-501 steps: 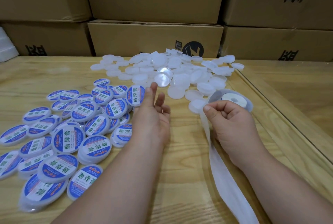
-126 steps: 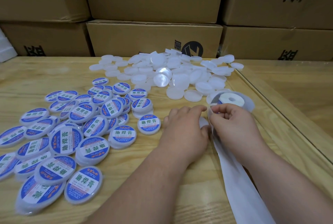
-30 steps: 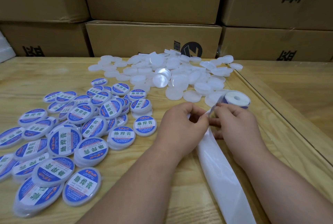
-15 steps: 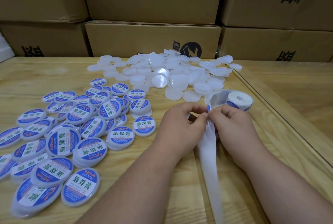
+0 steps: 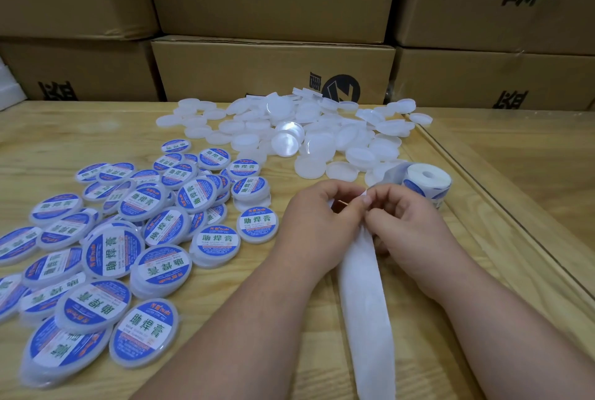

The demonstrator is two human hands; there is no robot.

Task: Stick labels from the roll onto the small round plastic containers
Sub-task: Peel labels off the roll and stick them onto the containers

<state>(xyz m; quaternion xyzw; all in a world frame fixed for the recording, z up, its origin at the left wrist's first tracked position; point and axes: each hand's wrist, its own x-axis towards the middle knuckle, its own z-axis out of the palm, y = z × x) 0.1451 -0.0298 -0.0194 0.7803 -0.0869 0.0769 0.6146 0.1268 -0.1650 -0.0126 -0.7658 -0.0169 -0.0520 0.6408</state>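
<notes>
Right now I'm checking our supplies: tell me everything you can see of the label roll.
The label roll is a small white spool with a hollow core, lying flat on the wooden table right of the plain containers. Blue-printed labels show on its side. Its white backing strip runs to both hands, left hand and right hand, pinching it, then trails toward the camera.

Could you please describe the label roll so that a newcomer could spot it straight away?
Look along the wooden table's right edge, just past the right hand. The label roll lies flat beside the unlabelled white containers, the only thing trailing a white strip.
</notes>
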